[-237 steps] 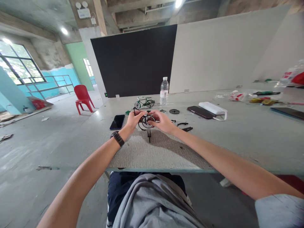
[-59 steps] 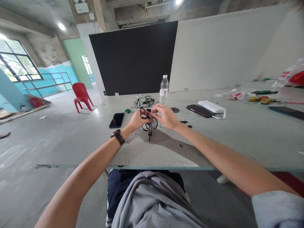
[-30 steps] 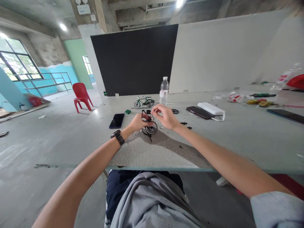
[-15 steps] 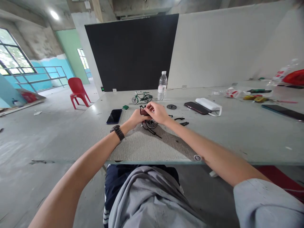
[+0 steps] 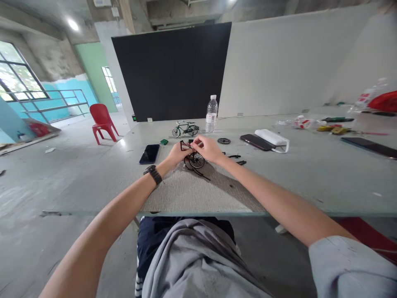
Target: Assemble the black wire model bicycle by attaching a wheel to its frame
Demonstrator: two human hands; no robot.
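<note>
My left hand is closed on a small dark model bicycle frame, part of which sticks up between the two hands. My right hand pinches at the same frame from the right, its thumb and forefinger meeting near the top. Just below the fingers is a spoked black wheel, and thin black curved parts extend from it toward the table's front edge. Beyond the hands stands a green model bicycle. Several small black parts lie right of my right hand, with another wheel behind them.
A dark phone and a green piece lie to the left. A water bottle stands at the back. On the right are another phone, a white power bank and plastic wrappers.
Both hands have shifted slightly at the frame, and more of the spoked wheel beneath them now shows. The camera view has tilted a little.
</note>
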